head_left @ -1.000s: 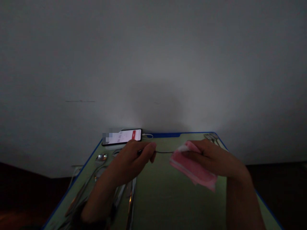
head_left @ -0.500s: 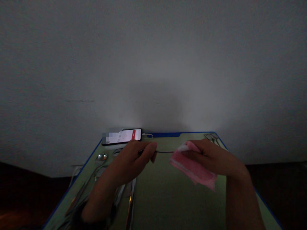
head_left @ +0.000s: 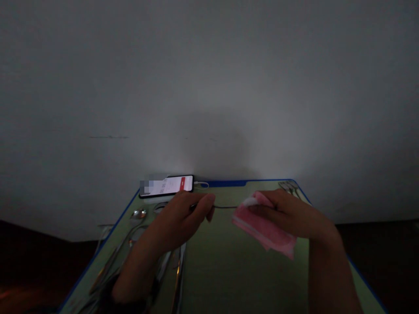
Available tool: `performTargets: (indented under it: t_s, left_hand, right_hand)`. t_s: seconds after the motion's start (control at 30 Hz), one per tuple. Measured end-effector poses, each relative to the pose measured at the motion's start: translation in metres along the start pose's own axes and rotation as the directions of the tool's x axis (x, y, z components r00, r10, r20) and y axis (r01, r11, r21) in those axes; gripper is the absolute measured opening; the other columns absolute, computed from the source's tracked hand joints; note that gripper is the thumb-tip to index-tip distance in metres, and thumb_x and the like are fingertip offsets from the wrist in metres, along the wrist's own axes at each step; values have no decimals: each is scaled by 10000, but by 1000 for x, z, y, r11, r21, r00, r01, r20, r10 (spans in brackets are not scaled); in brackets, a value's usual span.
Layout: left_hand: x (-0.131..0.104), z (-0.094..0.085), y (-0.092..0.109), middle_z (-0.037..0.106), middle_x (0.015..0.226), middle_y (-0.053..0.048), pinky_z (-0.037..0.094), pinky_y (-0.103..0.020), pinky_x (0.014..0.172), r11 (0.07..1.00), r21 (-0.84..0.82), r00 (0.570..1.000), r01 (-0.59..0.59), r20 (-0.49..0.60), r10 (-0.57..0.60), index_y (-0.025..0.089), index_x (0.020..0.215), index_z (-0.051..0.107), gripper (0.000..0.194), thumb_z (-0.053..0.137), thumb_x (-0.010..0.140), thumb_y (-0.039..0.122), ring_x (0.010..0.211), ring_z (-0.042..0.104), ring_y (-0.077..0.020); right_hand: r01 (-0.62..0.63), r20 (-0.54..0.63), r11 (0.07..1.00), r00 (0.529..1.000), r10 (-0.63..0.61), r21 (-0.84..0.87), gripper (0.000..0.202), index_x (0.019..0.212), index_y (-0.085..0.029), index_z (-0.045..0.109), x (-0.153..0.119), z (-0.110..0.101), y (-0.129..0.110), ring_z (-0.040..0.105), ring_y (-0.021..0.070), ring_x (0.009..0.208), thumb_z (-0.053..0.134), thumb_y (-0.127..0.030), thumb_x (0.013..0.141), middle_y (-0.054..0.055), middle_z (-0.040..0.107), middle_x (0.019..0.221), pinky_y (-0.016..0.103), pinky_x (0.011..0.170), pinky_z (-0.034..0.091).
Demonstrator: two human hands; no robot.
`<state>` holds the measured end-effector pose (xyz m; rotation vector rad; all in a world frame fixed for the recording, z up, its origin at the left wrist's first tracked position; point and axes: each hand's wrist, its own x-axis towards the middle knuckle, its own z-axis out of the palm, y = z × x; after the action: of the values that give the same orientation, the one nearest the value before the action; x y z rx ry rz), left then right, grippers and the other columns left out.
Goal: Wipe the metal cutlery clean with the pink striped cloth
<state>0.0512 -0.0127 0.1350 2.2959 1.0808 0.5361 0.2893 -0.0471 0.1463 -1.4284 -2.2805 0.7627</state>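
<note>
Above the table, a thin metal piece of cutlery [head_left: 225,207] runs level between my two hands; both its ends are hidden, so I cannot tell fork from spoon. My left hand [head_left: 188,218] is closed on its left end, thumb pressed against the fingers. In my right hand [head_left: 284,211] a pink cloth [head_left: 262,226] with pale edging is pinched around the other end, its loose corner hanging down. Under and beside my left forearm lie spoons, one with a shiny bowl [head_left: 139,214], and other long metal utensils [head_left: 177,279].
A lit phone [head_left: 166,186] leans at the table's back left, with a white cable [head_left: 202,185] plugged in. Several forks [head_left: 290,187] lie at the back right corner. The green table [head_left: 242,279] has a blue rim and meets a grey wall [head_left: 216,87].
Almost nothing differs. The cloth and my right hand have shifted very slightly along the cutlery; my left hand keeps its place.
</note>
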Motion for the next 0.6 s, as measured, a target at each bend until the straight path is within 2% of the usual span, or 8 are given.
performTargets:
  t_s: [0.6]
  left_hand:
    - [0, 1, 2, 430, 471, 46, 269, -200, 456, 1000, -12, 1000, -3, -3, 3, 154, 595, 532, 456, 274, 912, 357, 448, 399, -78]
  right_hand:
    - [-8, 1, 1000, 1000, 8, -3, 259, 676, -173, 517, -1, 0, 1, 419, 69, 523, 424, -346, 845, -38, 517, 591, 198, 486, 289]
